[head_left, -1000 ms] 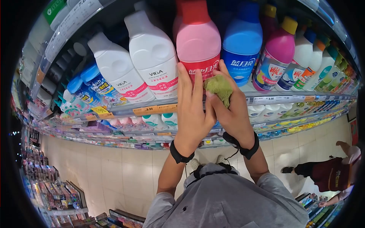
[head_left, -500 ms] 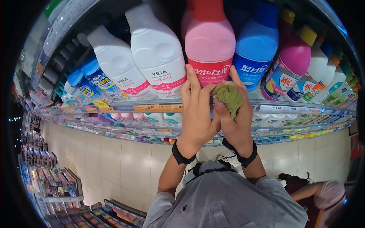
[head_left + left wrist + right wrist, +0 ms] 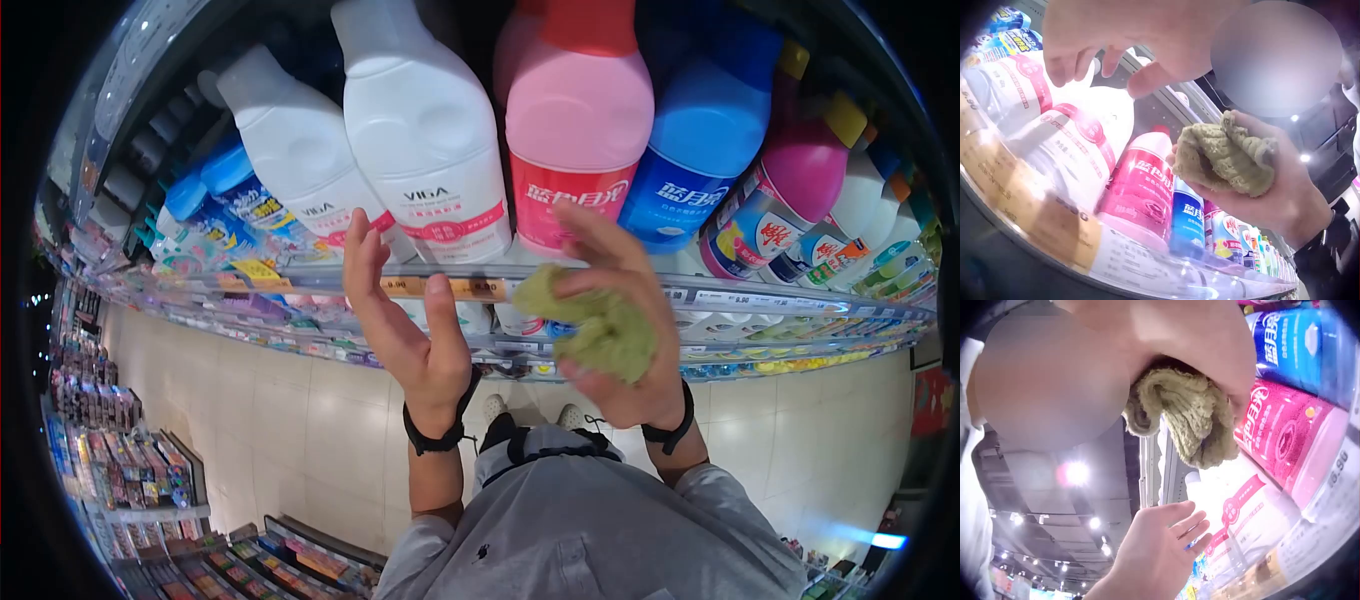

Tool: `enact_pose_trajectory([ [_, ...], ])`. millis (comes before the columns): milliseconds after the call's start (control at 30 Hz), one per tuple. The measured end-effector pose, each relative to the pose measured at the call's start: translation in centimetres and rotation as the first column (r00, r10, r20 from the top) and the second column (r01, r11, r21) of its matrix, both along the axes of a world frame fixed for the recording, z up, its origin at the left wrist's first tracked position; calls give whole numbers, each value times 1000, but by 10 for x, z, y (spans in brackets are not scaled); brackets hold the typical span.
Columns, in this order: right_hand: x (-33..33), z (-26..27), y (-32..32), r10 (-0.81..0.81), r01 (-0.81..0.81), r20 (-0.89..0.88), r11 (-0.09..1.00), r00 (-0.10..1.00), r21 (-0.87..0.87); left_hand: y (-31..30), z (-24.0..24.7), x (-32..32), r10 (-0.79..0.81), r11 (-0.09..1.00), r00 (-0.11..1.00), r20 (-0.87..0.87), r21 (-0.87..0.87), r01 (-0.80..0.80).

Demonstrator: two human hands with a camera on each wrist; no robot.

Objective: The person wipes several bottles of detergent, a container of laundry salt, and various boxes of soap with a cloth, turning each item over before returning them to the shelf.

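Observation:
My right hand (image 3: 662,345) holds a crumpled olive-green cloth (image 3: 605,325) in front of the shelf edge, its fingers curled over the folds. Behind that hand stands a pink bottle (image 3: 578,105) with a red cap and red label. My left hand (image 3: 418,345) is raised before the shelf lip with fingers loosely bent and nothing in them, nearest to the white VIGA bottle (image 3: 420,110). In the left wrist view the cloth (image 3: 1225,156) sits bunched in the right palm. The right wrist view shows the left hand (image 3: 1157,547) with fingers spread, apart from the bottles.
A second white bottle (image 3: 290,130) stands at the left, with blue-lidded tubs (image 3: 235,185) beyond it. On the right are a blue bottle (image 3: 700,140) and a magenta bottle (image 3: 785,195). Price tags line the shelf edge (image 3: 740,297). Lower shelves hold more products above a tiled floor (image 3: 300,430).
Both hands have come away from the pink bottle's front and moved apart, the left hand to the left. The cloth stays in the right hand. The pink bottle appears farther right and closer.

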State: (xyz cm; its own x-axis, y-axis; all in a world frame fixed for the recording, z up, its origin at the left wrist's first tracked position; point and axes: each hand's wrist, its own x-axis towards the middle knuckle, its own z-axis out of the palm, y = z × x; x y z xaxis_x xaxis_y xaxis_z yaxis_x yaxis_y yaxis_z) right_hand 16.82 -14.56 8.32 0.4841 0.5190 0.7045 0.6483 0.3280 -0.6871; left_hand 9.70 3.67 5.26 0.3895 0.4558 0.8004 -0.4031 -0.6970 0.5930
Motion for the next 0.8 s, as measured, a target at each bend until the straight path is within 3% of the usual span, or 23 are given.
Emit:
enact_pose_trajectory([
  [67, 1, 0, 15, 55, -52, 46, 997, 997, -59, 7, 4, 6, -19, 999, 1000, 3, 31, 18],
  [267, -6, 11, 46, -14, 18, 61, 998, 998, -68, 29, 15, 8, -35, 981, 999, -21, 188, 39],
  [567, -11, 8, 69, -136, 138, 65, 990, 989, -29, 36, 19, 0, -193, 975, 968, -161, 78, 208],
  [800, -18, 6, 64, -188, 189, 41, 982, 981, -4, 34, 12, 3, -293, 956, 956, 22, -14, 293],
])
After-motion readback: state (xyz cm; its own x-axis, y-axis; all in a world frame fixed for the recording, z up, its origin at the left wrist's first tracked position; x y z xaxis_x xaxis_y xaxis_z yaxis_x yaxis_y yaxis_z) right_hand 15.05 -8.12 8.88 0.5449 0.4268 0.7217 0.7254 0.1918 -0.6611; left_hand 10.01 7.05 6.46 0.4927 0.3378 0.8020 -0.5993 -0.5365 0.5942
